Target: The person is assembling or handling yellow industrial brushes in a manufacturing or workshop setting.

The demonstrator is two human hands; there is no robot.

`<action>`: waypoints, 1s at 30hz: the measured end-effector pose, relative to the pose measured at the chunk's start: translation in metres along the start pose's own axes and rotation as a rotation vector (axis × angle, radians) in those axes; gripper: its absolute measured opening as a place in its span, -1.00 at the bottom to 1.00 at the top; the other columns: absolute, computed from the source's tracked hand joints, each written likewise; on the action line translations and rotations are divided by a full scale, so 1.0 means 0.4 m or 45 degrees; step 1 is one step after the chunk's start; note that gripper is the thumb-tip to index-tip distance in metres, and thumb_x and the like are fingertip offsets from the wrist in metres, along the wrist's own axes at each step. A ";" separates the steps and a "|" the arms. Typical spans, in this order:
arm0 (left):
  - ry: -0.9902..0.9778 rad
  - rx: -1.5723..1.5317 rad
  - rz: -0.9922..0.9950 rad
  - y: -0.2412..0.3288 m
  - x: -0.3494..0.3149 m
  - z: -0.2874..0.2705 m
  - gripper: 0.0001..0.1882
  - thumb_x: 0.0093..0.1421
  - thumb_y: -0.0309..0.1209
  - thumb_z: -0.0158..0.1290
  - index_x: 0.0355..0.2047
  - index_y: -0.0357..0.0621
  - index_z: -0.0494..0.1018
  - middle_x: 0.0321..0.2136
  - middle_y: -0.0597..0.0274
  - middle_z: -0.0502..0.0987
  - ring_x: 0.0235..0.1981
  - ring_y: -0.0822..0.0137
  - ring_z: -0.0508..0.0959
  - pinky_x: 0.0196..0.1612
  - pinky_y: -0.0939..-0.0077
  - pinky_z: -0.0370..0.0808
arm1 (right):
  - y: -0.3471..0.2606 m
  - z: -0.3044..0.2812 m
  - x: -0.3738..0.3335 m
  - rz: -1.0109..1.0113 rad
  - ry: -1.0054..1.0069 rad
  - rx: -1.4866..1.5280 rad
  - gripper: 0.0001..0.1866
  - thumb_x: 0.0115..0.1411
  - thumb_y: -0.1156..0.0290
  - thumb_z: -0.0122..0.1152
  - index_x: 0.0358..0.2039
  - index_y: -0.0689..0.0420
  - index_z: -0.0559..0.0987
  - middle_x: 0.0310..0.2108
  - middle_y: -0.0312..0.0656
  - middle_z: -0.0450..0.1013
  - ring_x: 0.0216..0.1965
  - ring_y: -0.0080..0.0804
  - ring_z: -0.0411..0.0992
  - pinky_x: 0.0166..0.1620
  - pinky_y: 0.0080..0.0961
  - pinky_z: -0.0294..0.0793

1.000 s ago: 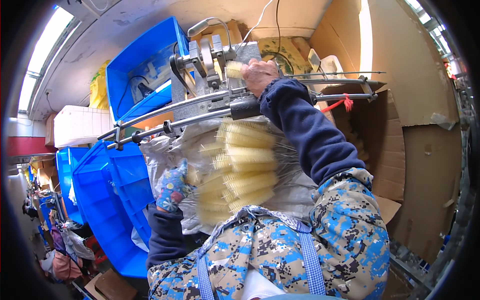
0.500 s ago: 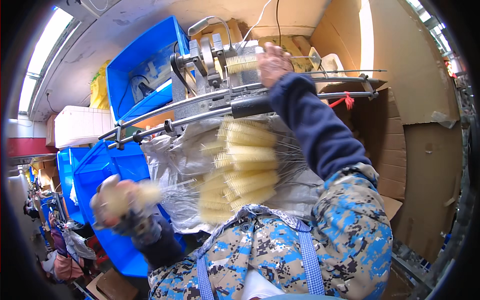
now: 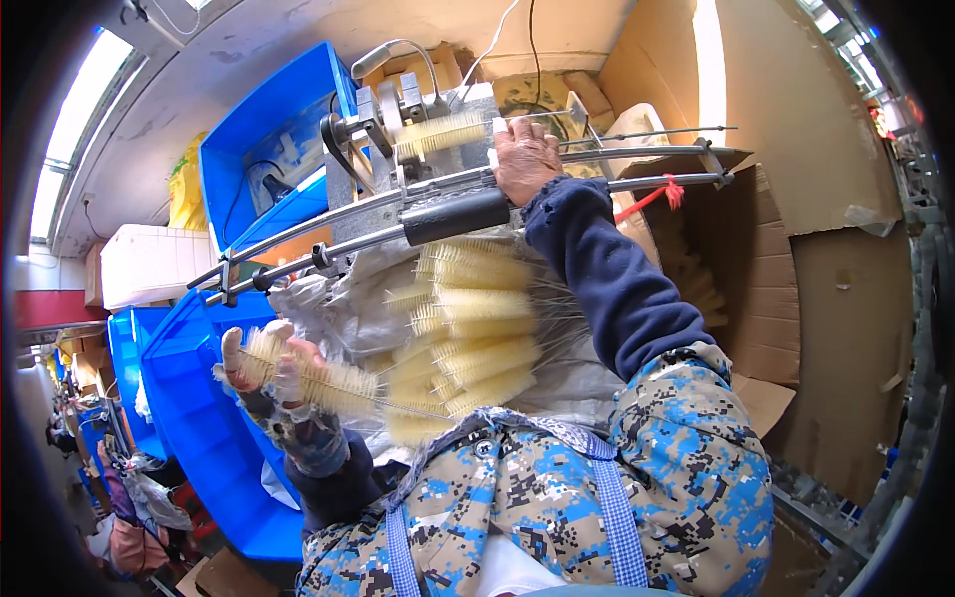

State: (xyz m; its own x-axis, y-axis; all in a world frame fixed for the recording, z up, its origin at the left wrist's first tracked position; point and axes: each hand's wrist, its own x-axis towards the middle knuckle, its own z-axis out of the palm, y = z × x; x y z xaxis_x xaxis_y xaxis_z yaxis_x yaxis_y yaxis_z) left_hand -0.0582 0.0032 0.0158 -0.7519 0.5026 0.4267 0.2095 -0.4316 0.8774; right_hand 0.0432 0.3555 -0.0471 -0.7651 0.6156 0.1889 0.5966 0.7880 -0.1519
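My left hand, with pale wraps on some fingers, is closed round a cream bottle brush by its bristles. The brush's wire stem slants down to the right over my lap. My right hand is bent over the machine's top, fingers together; what is under them is hidden. Just left of it, another cream brush lies level at the spindle. A black sleeve sits on the front rail below. Several finished-looking brushes are piled between the rail and my apron, wires spreading right.
White sacking lies under the pile. Blue bins stand on the left and behind the machine. A white box is at far left. On the right are cardboard sheets and a red tie on the rail.
My left hand has risen slightly and moved right with its brush, now sharp rather than blurred. The black sleeve has slid left along the rail. More of the brush at the spindle shows.
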 end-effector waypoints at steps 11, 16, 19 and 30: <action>0.049 -0.092 -0.020 0.012 -0.016 -0.013 -0.37 0.03 -0.60 0.02 0.10 0.14 0.10 -0.22 -0.16 0.39 -0.60 0.16 0.47 -0.67 0.39 0.48 | -0.162 -0.014 0.025 -0.031 -0.248 0.109 -0.64 0.03 0.44 -0.14 -0.13 0.26 0.35 -0.13 -0.04 0.24 -0.05 -0.21 0.19 -0.05 -0.18 0.13; 0.070 -0.400 -0.226 -0.001 -0.022 -0.003 -0.36 0.04 -0.47 0.04 0.12 0.10 0.05 -0.22 -0.18 0.38 -0.59 0.14 0.47 -0.65 0.39 0.46 | -0.251 -0.015 0.035 -0.062 -0.323 0.141 -0.60 0.01 0.48 -0.08 -0.09 0.33 0.32 -0.12 -0.02 0.23 -0.06 -0.20 0.19 -0.08 -0.22 0.17; 0.044 0.122 -0.084 0.030 -0.015 0.101 -0.36 0.04 -0.44 0.04 0.12 0.07 0.04 -0.21 -0.20 0.37 -0.58 0.13 0.47 -0.65 0.41 0.45 | -0.243 -0.009 0.040 -0.129 -0.331 0.148 -0.60 0.01 0.48 -0.08 -0.10 0.34 0.32 -0.13 -0.02 0.25 -0.07 -0.21 0.20 -0.12 -0.27 0.20; 0.061 -0.072 -0.085 0.045 -0.027 0.025 -0.56 0.14 -0.49 -0.09 0.05 0.05 0.16 -0.14 -0.09 0.32 -0.50 0.26 0.43 -0.56 0.56 0.43 | 0.073 -0.043 0.050 -0.157 0.002 -0.172 -0.77 -0.03 0.45 -0.03 -0.30 0.17 0.41 -0.19 -0.07 0.27 -0.12 -0.16 0.25 -0.12 -0.23 0.28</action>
State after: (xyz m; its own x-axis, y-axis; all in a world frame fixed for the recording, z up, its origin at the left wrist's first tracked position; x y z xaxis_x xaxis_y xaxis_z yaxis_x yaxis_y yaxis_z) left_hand -0.0398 -0.0026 0.0293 -0.7924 0.4959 0.3553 0.1230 -0.4406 0.8892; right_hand 0.0494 0.3910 -0.0313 -0.8341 0.5144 0.1995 0.5256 0.8507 0.0040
